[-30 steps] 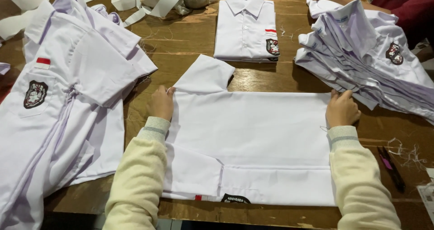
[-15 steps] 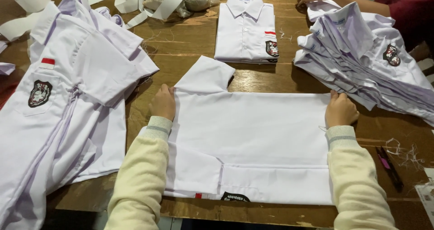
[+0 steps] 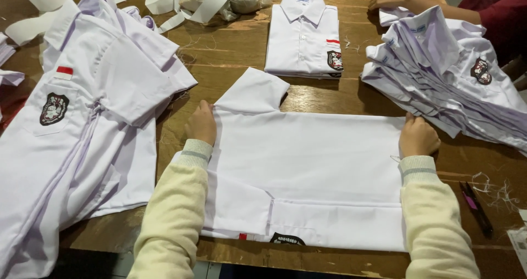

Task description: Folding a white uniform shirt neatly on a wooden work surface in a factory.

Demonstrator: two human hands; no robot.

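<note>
Even overhead light, sharp, soft shadows

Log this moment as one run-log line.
left hand: on white shirt left edge | right hand: on right edge | shirt: flat, face-down on table
</note>
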